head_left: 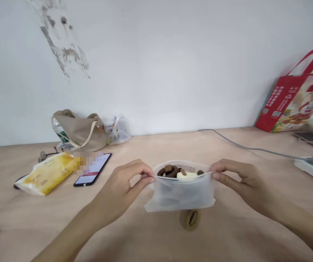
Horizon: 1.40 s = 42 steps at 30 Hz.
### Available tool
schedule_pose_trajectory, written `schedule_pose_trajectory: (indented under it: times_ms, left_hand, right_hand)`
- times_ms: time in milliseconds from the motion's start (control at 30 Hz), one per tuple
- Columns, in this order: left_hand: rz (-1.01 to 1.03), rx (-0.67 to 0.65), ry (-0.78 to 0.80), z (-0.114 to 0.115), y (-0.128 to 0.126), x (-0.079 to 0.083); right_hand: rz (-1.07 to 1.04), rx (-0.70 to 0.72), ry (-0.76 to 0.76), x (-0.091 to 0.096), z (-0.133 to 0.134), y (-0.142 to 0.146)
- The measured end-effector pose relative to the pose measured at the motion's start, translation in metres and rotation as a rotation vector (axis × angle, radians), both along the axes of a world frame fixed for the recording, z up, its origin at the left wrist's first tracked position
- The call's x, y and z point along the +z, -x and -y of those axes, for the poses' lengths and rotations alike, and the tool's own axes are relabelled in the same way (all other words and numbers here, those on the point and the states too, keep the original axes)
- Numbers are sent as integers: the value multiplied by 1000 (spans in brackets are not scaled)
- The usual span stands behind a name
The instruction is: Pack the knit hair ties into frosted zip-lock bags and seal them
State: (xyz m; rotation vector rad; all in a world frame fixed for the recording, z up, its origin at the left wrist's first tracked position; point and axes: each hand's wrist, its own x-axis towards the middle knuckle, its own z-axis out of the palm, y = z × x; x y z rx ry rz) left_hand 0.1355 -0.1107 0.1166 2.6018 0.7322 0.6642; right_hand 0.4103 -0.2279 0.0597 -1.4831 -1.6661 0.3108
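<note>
Bare arms reach up from the bottom corners to a frosted plastic pouch, held over the middle of the table between the left hand and the right hand. Each grip is a thumb and finger pinching one top end of the pouch, and that seems to keep its mouth wide, so the stuff inside shows. Its side is thin, milky and a bit see-through, with a nearly straight bottom edge. Inside sit a dark brown ring with bumpy ridges, like a hair tie, and a smooth cream lump; little brown bits by them are too blurry to name. Just below the pouch, a fuzzy olive-brown ring, squashed long, rests on the table. Off to the left, a flat, shiny phone lies face up, maybe so its lit screen can be seen, near a soft, crinkly yellow packet. Behind them, a floppy beige bag slumps by the white wall. At far right stands a stiff red shopping bag.
</note>
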Motion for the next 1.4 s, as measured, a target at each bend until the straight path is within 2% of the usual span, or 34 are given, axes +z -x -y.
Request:
schedule_pose_trajectory:
  times_ms: [67,167,200,233,300,400,467,533,633,700,733,867,967,1067,1133,1233,1400]
  left_hand:
    - [3,-18,-31,-1,-2,-6]
    - [55,8,-117,-3,-5,-19]
    - [64,2,-139,-3,-6,-24]
    - [63,-19,-153,-3,-7,-27]
    - [38,-77,-168,-3,-7,-32]
    - [-8,-117,-207,0,-6,-31]
    - [-49,-122,-235,3,-4,-27]
    - [-93,-114,-255,6,-4,-24]
    - [-147,-88,-291,11,-4,-20]
    - [-157,-84,-310,13,-5,-19]
    - [-146,-89,-313,14,-6,-18]
    - [-1,-59,-262,16,-7,-20]
    - [121,107,-106,18,-7,-21]
    - [187,210,21,20,-5,-20]
    - [198,182,36,19,-4,-18]
    - [182,110,59,19,-5,-18]
    - [161,63,91,25,-8,-14]
  right_hand:
    - [67,-49,-80,1,-1,1]
    - [292,-256,-367,-7,4,15]
    - [390,-270,-451,-12,7,24]
    - [471,-227,-521,-18,10,34]
    - [619,142,-396,-32,17,56]
    - [724,152,-292,-52,21,82]
    - [754,144,-308,-57,23,89]
    - [764,209,-368,-53,26,89]
    - [787,244,-480,-32,32,81]
    - [788,136,-557,-14,32,72]
    - [763,130,-570,-6,30,68]
    - [617,45,-479,14,10,69]
    - [556,47,-492,21,-6,89]
    - [607,-33,-475,28,-20,110]
    - [694,-40,-448,30,-28,116]
    - [812,32,-459,27,-34,116]
    - [950,86,-458,27,-29,106]
